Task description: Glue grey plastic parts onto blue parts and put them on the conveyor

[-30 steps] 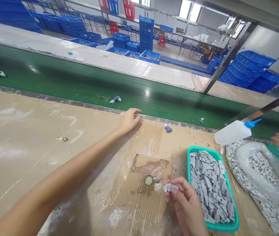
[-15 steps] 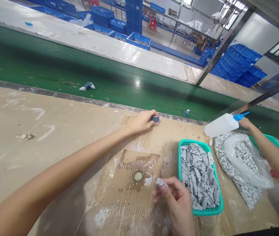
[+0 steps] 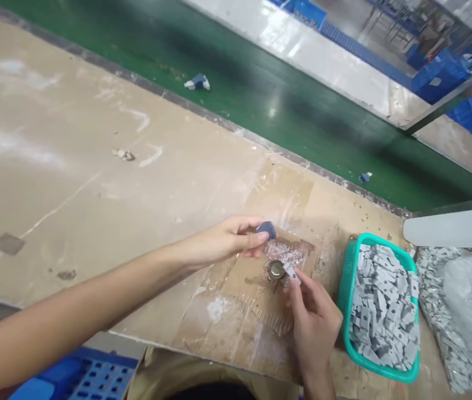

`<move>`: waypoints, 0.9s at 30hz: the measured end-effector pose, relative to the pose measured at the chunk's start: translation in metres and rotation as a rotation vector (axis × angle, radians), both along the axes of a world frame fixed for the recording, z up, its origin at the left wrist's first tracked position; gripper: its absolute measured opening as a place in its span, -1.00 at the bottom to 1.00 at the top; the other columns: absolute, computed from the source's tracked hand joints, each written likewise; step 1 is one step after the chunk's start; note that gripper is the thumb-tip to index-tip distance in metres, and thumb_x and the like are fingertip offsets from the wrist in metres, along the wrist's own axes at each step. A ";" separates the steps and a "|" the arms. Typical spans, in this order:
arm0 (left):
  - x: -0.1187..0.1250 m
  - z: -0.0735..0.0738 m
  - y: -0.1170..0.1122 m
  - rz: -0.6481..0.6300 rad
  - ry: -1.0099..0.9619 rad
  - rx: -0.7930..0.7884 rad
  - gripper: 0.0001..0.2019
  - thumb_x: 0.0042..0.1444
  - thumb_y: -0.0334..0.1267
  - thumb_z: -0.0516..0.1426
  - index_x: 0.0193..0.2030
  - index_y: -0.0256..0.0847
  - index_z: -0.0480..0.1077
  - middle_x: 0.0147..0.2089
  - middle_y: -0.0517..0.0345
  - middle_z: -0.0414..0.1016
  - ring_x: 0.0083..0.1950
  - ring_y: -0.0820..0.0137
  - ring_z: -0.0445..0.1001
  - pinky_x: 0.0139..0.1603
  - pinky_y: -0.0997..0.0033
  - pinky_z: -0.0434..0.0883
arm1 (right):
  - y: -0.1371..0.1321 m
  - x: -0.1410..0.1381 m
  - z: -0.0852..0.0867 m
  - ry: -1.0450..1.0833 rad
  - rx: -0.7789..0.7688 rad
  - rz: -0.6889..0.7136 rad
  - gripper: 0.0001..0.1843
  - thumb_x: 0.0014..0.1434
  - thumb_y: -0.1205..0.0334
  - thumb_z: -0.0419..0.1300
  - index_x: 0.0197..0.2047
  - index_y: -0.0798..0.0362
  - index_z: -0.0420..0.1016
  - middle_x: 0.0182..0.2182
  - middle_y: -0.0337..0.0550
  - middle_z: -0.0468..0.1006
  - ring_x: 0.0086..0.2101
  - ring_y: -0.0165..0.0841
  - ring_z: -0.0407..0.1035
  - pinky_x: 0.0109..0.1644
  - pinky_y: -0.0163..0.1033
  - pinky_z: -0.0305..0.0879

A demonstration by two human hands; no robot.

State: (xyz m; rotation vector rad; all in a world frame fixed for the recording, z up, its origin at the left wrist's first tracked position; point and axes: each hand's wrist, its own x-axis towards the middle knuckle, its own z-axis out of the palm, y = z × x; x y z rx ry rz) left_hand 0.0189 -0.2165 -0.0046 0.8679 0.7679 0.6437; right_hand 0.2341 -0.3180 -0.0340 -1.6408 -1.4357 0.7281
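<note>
A small dark blue piece [image 3: 266, 229] is pinched between the thumb and fingers of my left hand [image 3: 244, 236], above the far edge of a glue-stained cardboard sheet [image 3: 244, 286]. My right hand [image 3: 315, 316] grips a small light grey piece [image 3: 292, 272] by its end. That piece is right beside a round metal cap [image 3: 276, 270], which sits on the cardboard; whether they touch I cannot tell. Wet, shiny residue surrounds the cap. To the right of my right hand stands a green basket [image 3: 344, 303] full of similar grey pieces [image 3: 383, 311].
A clear plastic bag [image 3: 469, 300] of grey pieces lies right of the basket, with a white bottle [image 3: 452, 228] behind it. Beyond the table edge runs a green belt [image 3: 236, 83], carrying two small blue-and-white pieces [image 3: 198, 82]. Blue crates [image 3: 442, 75] stand farther back.
My left hand has brought the blue piece back from the belt side to the cardboard. My right hand has moved the grey piece to the cap. The view has tilted down and turned.
</note>
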 end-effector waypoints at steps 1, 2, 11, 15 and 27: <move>-0.001 0.001 0.000 -0.022 0.017 0.040 -0.78 0.18 -0.15 0.25 -0.19 -0.29 0.48 -0.38 0.15 0.46 -0.37 0.47 0.34 -0.31 0.46 0.27 | 0.000 -0.001 0.000 -0.101 0.099 0.024 -0.81 0.28 0.20 0.28 -0.09 0.06 0.66 -0.27 -0.07 0.66 -0.34 -0.36 0.55 -0.27 -0.29 0.54; -0.002 0.003 0.001 -0.027 0.027 0.060 -0.82 0.16 -0.21 0.27 -0.20 -0.29 0.49 -0.35 0.13 0.52 -0.32 0.45 0.41 -0.25 0.44 0.32 | 0.000 -0.002 0.001 -0.183 0.183 0.046 -0.83 0.28 0.25 0.28 -0.09 0.06 0.66 -0.24 -0.05 0.66 -0.28 -0.34 0.56 -0.21 -0.27 0.54; -0.010 -0.002 0.004 0.125 0.062 -0.008 -0.82 -0.07 -0.30 0.40 -0.31 -0.31 0.59 -0.33 0.08 0.60 -0.35 0.43 0.49 -0.33 0.45 0.38 | 0.002 -0.011 -0.001 -0.368 0.371 0.155 -0.61 0.20 0.51 0.31 0.05 -0.04 0.61 -0.24 -0.12 0.67 -0.32 -0.35 0.54 -0.24 -0.23 0.49; -0.009 -0.003 0.003 0.155 0.046 -0.037 -0.84 -0.09 -0.34 0.39 -0.33 -0.32 0.59 -0.38 0.09 0.60 -0.39 0.44 0.50 -0.37 0.48 0.40 | 0.002 -0.013 -0.002 -0.411 0.400 0.173 -0.59 0.19 0.52 0.32 0.06 -0.05 0.61 -0.26 -0.13 0.66 -0.34 -0.34 0.53 -0.28 -0.20 0.47; -0.010 0.003 0.001 0.104 0.092 0.038 -0.90 -0.03 -0.33 0.34 -0.33 -0.25 0.61 -0.37 0.19 0.63 -0.29 0.36 0.61 -0.22 0.47 0.49 | 0.001 -0.014 -0.001 -0.456 0.421 0.196 -0.56 0.15 0.52 0.35 0.05 -0.08 0.61 -0.24 -0.13 0.67 -0.34 -0.31 0.53 -0.28 -0.16 0.47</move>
